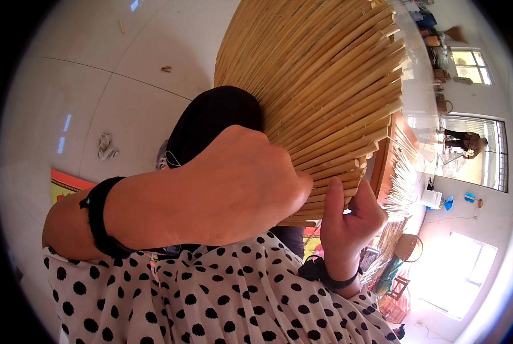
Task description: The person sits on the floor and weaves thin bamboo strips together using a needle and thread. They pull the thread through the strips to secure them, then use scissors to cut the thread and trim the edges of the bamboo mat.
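Keep the pale golden, fan-like mat of round dried stalks (325, 80) steady just past the bent, black-clad knee (222, 109), spreading up and away from both hands. With the bare right hand (354, 221), apparently grasping the mat's near right corner between thumb and forefinger, pinch firmly but gently, so as not to split the stalk tips. Cannot tell the hold of the bare left hand (256, 175), knuckles up at the near stalks, fingers curled out of sight. Best to press neighbouring stalks snugly together, parallel, and to even up the ragged cut ends along the right side.
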The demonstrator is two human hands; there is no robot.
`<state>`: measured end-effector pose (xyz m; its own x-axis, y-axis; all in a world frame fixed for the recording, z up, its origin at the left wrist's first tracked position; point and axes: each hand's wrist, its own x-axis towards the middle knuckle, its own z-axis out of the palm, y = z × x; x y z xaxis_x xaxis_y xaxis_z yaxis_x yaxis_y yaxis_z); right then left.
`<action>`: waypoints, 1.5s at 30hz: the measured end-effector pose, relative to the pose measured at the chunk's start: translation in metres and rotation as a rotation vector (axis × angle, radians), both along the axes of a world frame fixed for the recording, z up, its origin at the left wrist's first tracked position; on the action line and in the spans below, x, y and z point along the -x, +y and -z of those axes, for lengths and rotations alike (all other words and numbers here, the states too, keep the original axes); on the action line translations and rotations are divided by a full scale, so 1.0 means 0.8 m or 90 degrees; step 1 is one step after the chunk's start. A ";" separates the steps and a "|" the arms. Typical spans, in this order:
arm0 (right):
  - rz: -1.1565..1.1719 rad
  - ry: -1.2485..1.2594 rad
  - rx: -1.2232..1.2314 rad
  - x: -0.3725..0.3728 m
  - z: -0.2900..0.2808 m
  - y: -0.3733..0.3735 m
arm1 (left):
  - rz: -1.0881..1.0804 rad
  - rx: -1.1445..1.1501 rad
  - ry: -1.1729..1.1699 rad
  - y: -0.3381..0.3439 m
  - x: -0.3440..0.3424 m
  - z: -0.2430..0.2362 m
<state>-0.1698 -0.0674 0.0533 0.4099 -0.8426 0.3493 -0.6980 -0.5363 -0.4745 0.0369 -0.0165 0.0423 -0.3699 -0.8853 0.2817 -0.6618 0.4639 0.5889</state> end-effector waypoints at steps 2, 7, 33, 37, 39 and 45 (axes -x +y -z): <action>0.001 -0.002 -0.001 0.002 0.001 -0.001 | -0.003 -0.010 -0.003 0.004 -0.003 -0.001; 0.001 -0.008 -0.005 0.001 0.001 -0.002 | -0.025 -0.001 0.008 0.008 -0.002 0.001; 0.002 -0.010 0.003 0.000 0.003 0.000 | -0.021 0.009 0.024 0.003 0.008 -0.002; -0.006 0.012 0.006 0.002 0.001 0.000 | -0.019 0.012 0.011 -0.001 0.013 -0.003; -0.012 0.009 0.010 0.000 -0.003 0.000 | -0.023 0.000 -0.001 0.000 0.013 -0.005; -0.224 -0.014 0.045 0.014 -0.005 -0.017 | -0.056 -0.013 -0.025 0.004 0.009 -0.001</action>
<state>-0.1807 -0.0808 0.0572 0.6627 -0.6242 0.4138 -0.4541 -0.7742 -0.4408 0.0296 -0.0130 0.0428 -0.3010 -0.9202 0.2503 -0.7222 0.3914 0.5702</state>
